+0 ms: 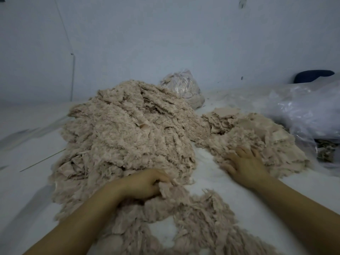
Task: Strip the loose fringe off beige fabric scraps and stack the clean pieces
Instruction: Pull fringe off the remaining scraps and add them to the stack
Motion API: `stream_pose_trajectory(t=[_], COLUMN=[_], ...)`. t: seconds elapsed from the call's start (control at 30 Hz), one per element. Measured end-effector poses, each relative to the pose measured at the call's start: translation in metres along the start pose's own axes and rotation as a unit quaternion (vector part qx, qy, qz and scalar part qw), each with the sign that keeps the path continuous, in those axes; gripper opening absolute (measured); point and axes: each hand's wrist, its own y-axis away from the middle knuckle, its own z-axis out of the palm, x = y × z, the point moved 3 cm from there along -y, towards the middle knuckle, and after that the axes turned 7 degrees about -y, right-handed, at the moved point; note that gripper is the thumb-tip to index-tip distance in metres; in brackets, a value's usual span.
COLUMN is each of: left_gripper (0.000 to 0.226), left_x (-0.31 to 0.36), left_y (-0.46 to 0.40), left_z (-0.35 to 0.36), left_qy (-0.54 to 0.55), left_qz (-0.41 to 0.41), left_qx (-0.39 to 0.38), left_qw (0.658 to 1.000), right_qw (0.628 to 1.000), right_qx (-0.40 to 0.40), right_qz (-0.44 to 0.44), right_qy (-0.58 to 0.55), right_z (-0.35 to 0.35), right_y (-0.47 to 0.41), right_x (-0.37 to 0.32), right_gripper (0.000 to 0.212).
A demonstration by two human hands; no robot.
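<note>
A big heap of frayed beige fabric scraps (127, 129) fills the middle of the white surface. A smaller pile of beige pieces (257, 135) lies to its right, with some smooth flat pieces showing on top. More fringed scraps (200, 218) spread across the near edge. My left hand (145, 184) curls round a tuft of fringed fabric at the foot of the big heap. My right hand (246, 164) lies flat with spread fingers on the near edge of the smaller pile.
A clear plastic bag (184, 87) stuffed with fabric sits behind the heap against the wall. A large crumpled plastic bag (303, 115) lies at the right, with a dark blue object (312, 75) behind it. Thin sticks (42, 161) lie on the surface at left.
</note>
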Motion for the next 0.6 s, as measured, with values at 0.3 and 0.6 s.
stream_pose_trajectory(t=[0.3,0.6], left_gripper=[0.019,0.014], left_x=[0.012,0.02], left_y=[-0.012,-0.02], left_z=[-0.023,-0.034], left_qy=[-0.051,0.064], left_qz=[-0.058,-0.118], left_qx=[0.119,0.257], left_qw=[0.99,0.957], right_qw=[0.995,0.828], right_qx=[0.071,-0.021], right_qz=[0.016,0.029], right_qy=[-0.063,-0.559], right_z=[-0.055,-0.026], right_y=[0.006,0.03], right_x=[-0.041,-0.13], right_gripper=[0.039,0.021])
